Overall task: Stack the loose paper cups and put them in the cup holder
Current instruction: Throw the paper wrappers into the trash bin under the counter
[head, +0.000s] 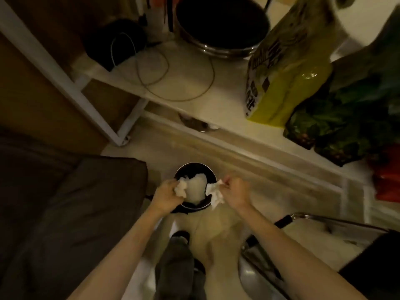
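No paper cups or cup holder show in this dim view. My left hand (167, 193) is closed on a crumpled white wad of paper (180, 189) over the left rim of a small round black bin (195, 168) on the floor. My right hand (234, 191) grips another crumpled white tissue (214, 194) at the bin's right rim. A pale lump of white material (195, 188) lies inside the bin between my hands. Both forearms reach in from the bottom of the frame.
A white counter (190, 83) above holds a large dark pot (220, 24), a yellow bag (287, 68), green packets (337, 131), a black device with a cable (116, 44). A dark cushion (71, 213) lies left, a metal chair (281, 256) right, my leg (177, 263) below.
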